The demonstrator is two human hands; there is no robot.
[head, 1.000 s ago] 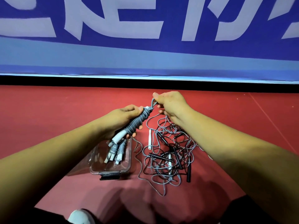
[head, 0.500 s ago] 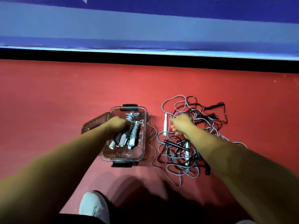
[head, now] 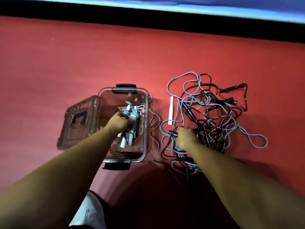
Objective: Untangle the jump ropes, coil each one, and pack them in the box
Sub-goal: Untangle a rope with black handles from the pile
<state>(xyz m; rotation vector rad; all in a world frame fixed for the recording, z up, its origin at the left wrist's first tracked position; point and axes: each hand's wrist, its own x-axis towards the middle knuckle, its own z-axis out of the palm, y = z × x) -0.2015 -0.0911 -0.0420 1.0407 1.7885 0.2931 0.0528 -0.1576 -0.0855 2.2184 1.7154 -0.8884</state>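
Our left grip (head: 118,123) holds the coiled rope (head: 132,114) inside the box (head: 109,103), centre frame; our right grip (head: 186,138) clutches the tangle (head: 214,113).

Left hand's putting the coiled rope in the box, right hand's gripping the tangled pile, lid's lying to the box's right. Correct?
No: the lid lies to the left of the box, as the head view shows. The rest stands: the left hand holds the coiled rope inside the box, and the right hand grips the tangled pile.
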